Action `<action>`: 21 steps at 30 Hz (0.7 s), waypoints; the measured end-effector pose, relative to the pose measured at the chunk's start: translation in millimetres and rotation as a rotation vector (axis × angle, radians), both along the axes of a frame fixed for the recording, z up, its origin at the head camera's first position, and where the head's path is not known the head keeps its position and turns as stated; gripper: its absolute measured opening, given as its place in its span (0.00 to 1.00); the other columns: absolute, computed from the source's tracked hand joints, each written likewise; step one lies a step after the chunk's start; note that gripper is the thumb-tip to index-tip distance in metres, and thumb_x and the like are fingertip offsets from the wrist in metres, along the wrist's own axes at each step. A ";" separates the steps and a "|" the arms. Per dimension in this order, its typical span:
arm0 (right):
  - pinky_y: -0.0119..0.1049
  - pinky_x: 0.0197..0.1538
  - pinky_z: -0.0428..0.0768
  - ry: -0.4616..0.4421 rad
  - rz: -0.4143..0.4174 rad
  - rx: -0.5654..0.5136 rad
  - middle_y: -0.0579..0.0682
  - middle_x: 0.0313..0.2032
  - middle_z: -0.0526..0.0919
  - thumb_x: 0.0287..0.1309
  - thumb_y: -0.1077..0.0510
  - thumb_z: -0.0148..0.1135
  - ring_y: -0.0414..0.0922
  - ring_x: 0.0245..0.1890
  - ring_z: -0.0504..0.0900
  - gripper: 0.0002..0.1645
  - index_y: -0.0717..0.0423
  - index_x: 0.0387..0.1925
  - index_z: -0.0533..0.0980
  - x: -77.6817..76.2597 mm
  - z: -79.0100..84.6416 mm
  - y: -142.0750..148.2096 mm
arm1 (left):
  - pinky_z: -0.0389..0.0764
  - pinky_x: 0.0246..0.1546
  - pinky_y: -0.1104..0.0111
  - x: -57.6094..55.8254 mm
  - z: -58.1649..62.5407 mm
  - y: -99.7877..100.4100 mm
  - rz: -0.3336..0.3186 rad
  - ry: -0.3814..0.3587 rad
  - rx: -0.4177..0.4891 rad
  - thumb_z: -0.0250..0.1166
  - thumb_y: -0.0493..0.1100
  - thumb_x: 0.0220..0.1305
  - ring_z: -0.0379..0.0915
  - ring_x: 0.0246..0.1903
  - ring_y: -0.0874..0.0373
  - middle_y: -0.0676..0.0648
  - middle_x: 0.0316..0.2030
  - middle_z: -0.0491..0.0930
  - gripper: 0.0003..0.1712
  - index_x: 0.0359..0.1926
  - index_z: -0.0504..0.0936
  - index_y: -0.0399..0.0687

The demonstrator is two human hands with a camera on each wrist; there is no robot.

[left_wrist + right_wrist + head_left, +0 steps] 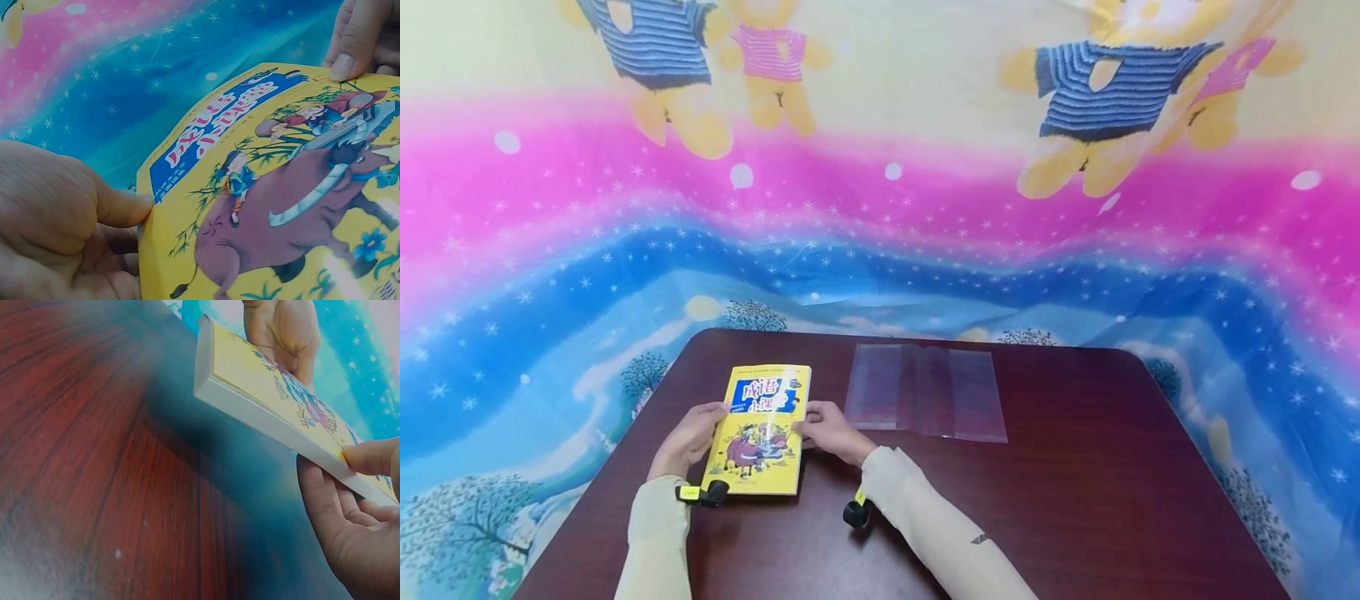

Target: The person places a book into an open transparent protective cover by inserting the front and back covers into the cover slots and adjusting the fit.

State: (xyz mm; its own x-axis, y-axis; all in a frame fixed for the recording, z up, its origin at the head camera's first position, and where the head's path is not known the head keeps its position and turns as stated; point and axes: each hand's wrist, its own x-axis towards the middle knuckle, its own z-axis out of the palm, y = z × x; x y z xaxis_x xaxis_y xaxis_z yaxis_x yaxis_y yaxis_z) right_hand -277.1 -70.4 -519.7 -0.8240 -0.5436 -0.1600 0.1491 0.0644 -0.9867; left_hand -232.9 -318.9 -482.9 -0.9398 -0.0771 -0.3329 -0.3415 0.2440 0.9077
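A yellow book (758, 454) with a cartoon ox and a blue title panel is held front cover up between both hands. My left hand (691, 435) grips its left edge, thumb on the cover and fingers beneath, as the left wrist view shows with the thumb (125, 208). On the opposite edge my right hand (835, 433) pinches the book, thumb on top and fingers (325, 500) under the pages. In the right wrist view the book's white page edge (262, 428) is raised above the table. To the right lies a clear plastic book cover (958, 392), spread flat.
The dark reddish-brown wooden table (1060, 500) has rounded far corners. Behind it hangs a colourful cloth (895, 208) with bears, snowflakes and trees. A black wrist camera (856, 513) sits below the right wrist, and another camera (717, 493) overlaps the book's lower left corner.
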 end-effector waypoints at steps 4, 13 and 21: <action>0.43 0.46 0.88 0.022 0.006 0.001 0.55 0.41 0.87 0.71 0.63 0.60 0.47 0.41 0.89 0.17 0.65 0.58 0.76 -1.4 -4.1 6.2 | 0.83 0.46 0.65 -0.5 -3.6 2.1 0.016 -0.011 -0.035 0.43 0.49 0.83 0.81 0.41 0.59 0.37 0.51 0.81 0.33 0.73 0.57 0.26; 0.44 0.47 0.87 0.037 -0.015 -0.003 0.55 0.45 0.86 0.69 0.62 0.62 0.49 0.42 0.88 0.22 0.63 0.62 0.75 -15.6 0.5 25.6 | 0.84 0.53 0.60 -6.2 -3.4 13.3 -0.033 0.074 -0.031 0.50 0.45 0.81 0.83 0.45 0.55 0.31 0.57 0.78 0.28 0.70 0.64 0.27; 0.44 0.48 0.87 0.046 -0.076 0.001 0.57 0.47 0.85 0.70 0.63 0.61 0.48 0.44 0.87 0.26 0.66 0.67 0.71 -25.7 -5.2 45.1 | 0.77 0.62 0.52 -14.6 -8.1 32.7 -0.009 0.144 -0.031 0.52 0.41 0.80 0.81 0.55 0.48 0.28 0.63 0.74 0.28 0.73 0.63 0.29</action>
State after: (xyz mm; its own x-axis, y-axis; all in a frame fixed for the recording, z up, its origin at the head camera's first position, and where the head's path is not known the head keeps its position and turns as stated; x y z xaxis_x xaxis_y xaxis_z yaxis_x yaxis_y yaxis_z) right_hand -302.9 -25.3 -525.0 -0.8691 -0.4793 -0.1220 0.1084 0.0561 -0.9925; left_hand -247.5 -286.2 -491.0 -0.9784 -0.0767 -0.1920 -0.2058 0.2752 0.9391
